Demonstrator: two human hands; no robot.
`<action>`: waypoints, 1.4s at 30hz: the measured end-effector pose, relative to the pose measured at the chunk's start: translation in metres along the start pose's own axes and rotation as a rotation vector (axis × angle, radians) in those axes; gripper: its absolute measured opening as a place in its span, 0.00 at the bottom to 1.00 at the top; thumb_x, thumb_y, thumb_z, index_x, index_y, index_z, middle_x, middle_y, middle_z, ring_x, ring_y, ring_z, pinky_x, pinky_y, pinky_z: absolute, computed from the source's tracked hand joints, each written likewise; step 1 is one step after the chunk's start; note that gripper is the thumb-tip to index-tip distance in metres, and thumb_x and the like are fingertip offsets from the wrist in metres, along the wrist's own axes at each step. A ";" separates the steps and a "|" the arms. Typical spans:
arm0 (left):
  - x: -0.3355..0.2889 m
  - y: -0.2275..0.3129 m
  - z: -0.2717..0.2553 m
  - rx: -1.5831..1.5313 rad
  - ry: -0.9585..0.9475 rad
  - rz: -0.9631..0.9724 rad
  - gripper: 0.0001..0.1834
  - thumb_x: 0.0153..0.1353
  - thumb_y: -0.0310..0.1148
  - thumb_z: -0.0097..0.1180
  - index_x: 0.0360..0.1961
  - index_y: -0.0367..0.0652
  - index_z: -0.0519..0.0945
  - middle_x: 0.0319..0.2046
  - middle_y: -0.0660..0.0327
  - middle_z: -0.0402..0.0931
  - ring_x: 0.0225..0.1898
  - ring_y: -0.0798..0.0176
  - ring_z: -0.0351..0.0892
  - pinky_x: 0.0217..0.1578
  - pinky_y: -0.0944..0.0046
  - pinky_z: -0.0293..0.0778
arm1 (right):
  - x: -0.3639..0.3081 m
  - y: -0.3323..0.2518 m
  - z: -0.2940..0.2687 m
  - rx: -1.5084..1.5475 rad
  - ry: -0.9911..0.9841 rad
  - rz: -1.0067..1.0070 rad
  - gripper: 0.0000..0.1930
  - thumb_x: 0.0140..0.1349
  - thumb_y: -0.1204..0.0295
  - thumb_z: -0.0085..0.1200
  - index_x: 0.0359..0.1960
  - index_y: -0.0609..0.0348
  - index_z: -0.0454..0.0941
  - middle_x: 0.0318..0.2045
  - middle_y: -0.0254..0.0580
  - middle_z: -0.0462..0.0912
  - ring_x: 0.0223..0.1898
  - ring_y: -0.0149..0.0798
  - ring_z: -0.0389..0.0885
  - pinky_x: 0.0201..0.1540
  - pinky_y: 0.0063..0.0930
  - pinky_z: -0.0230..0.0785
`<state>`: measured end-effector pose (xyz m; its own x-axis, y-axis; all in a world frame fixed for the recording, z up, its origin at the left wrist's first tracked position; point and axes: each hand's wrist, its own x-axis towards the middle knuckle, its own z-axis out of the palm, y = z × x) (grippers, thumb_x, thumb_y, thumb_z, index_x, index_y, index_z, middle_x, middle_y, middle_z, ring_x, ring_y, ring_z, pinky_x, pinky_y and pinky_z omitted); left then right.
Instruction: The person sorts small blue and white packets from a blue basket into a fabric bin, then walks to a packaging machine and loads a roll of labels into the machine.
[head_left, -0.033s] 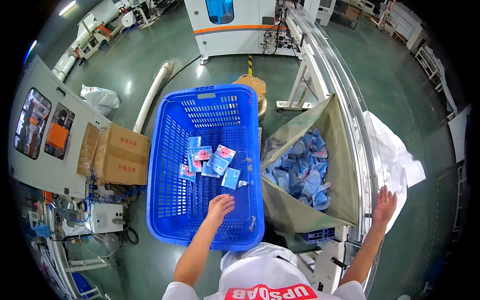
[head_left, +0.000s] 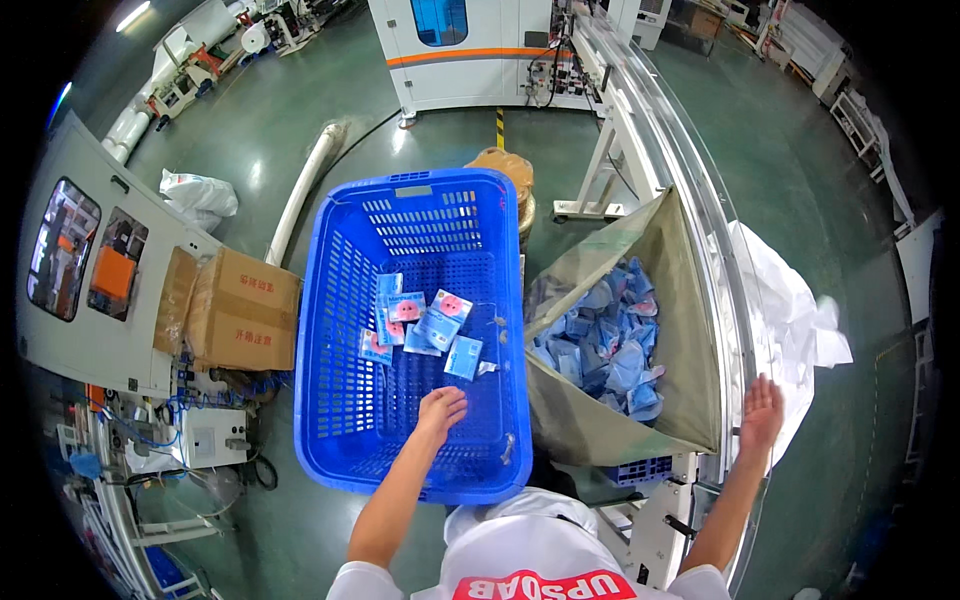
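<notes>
My left hand (head_left: 440, 412) hovers over the near part of a big blue plastic basket (head_left: 308, 400), its fingers stretched out and nothing in them. Several small blue-and-white packets (head_left: 441, 320) with pink pictures lie loosely in the basket, just beyond my fingertips. My right hand (head_left: 762, 418) is open and empty, by the outer side of the long conveyor rail (head_left: 738, 345); whether it touches the rail I cannot tell. Between the two hands, a grey-green cloth sling (head_left: 688, 350) hangs beside the rail, filled with a heap of crumpled blue packets (head_left: 610, 335).
A white sheet (head_left: 795, 300) drapes beyond the rail on the right. Left of the basket stand a cardboard box (head_left: 240, 310) and a white machine (head_left: 120, 250). A long white tube (head_left: 303, 195) lies on the floor, and a white cabinet (head_left: 480, 85) stands ahead.
My right hand has shifted very slightly to the left. A blurred white patch now shows at the right edge of the white sheet. The packets in the basket look unmoved.
</notes>
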<state>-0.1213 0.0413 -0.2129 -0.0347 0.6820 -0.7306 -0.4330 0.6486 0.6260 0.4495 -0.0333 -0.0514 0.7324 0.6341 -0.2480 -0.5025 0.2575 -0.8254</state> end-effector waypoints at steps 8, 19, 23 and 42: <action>0.211 -0.073 -0.038 1.014 0.566 0.247 0.32 0.40 0.43 0.72 0.44 0.36 0.74 0.43 0.43 0.75 0.44 0.44 0.76 0.48 0.50 0.73 | -0.136 0.104 0.094 -0.423 -0.118 0.238 0.07 0.59 0.76 0.53 0.38 0.62 0.73 0.30 0.43 0.81 0.28 0.34 0.80 0.31 0.24 0.75; 0.203 -0.080 -0.033 0.996 0.202 0.070 0.26 0.37 0.42 0.75 0.32 0.39 0.76 0.33 0.51 0.81 0.36 0.55 0.81 0.39 0.57 0.76 | -0.181 0.129 0.114 -0.544 -0.229 0.331 0.09 0.57 0.77 0.56 0.39 0.64 0.74 0.28 0.47 0.82 0.28 0.37 0.82 0.31 0.28 0.77; 0.093 0.006 -0.004 0.761 -0.165 0.351 0.23 0.42 0.36 0.74 0.26 0.41 0.69 0.23 0.60 0.74 0.29 0.66 0.73 0.31 0.63 0.72 | -0.204 0.160 0.130 -0.473 -0.495 0.594 0.11 0.61 0.72 0.56 0.42 0.65 0.74 0.33 0.51 0.83 0.32 0.40 0.83 0.35 0.30 0.77; -0.172 0.015 0.068 0.495 -0.109 0.807 0.27 0.56 0.34 0.59 0.55 0.37 0.67 0.50 0.52 0.71 0.52 0.57 0.71 0.51 0.58 0.69 | -0.206 0.136 0.161 -1.090 -1.547 0.224 0.20 0.61 0.64 0.55 0.49 0.65 0.72 0.33 0.46 0.81 0.34 0.36 0.80 0.40 0.30 0.72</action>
<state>-0.0608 -0.0429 -0.0593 -0.0619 0.9980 -0.0133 0.1163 0.0205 0.9930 0.1561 -0.0117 -0.0312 -0.5993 0.7486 -0.2836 0.4021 -0.0249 -0.9153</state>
